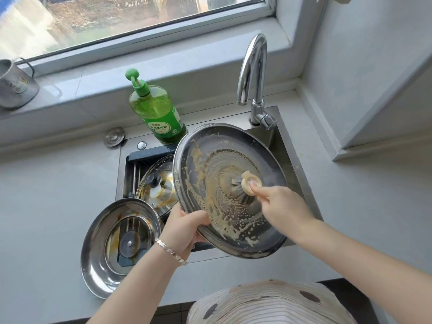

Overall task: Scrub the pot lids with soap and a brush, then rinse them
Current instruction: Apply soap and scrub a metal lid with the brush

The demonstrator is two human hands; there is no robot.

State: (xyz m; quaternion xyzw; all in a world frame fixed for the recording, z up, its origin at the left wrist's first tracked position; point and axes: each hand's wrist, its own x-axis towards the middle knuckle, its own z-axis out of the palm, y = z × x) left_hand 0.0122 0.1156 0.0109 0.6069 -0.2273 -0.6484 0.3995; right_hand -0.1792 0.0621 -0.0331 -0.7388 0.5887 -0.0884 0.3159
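A large steel pot lid (266, 232) is held tilted over the sink, underside up, smeared with brownish suds. My left hand (184, 230) grips its lower left rim. My right hand (280, 204) holds a round brush (245, 187) with dark bristles pressed against the lid's middle. A glass lid (156, 185) with a black knob lies in the sink. A second steel lid (117, 244) with a glass centre rests upside down on the sink's left edge.
A green pump bottle of dish soap (159, 111) stands behind the sink. The chrome tap (253, 76) arches at the back right, with no water visible. A sink plug (114, 136) lies on the counter, and a metal mug (14, 85) sits on the windowsill.
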